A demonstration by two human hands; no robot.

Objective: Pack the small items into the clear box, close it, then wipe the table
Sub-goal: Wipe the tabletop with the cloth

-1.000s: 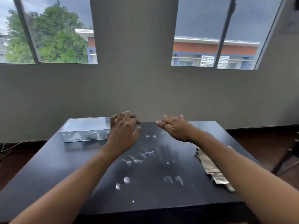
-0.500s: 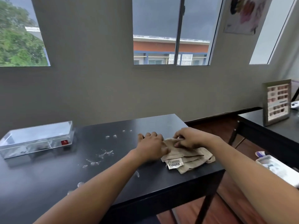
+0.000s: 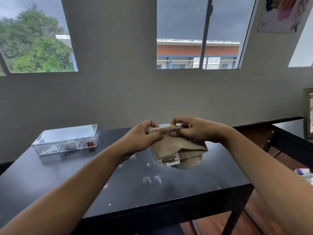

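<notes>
You are now holding the beige cloth point(image 3: 176, 148) up off the table point(image 3: 194, 189), just right of the frame's centre; half a second ago it was lying folded on the right part of the tabletop under your hands, so it has just been lifted and is hanging in loose folds with its white label facing you at the lower edge; your left hand point(image 3: 144, 138) is pinching the cloth's upper left corner, fingers curled closed on the fabric, and your right hand point(image 3: 194, 131) is gripping the top edge beside it, thumb pressing against the bunched fold; the two hands are nearly touching, which suggests you are opening or rearranging the cloth for a grip, though that is a judgement; the clear box point(image 3: 67, 139) is sitting closed at the left of the frame on the far left part of the table, well apart from your hands, with a small red tag on its front wall and dim contents I cannot make out; this reads as packing and closing finished and wiping just beginning; pale smears point(image 3: 151, 179) are showing on the dark surface below the cloth, toward the near edge, and more near your left wrist; those are what the cloth needs to cover next.
</notes>
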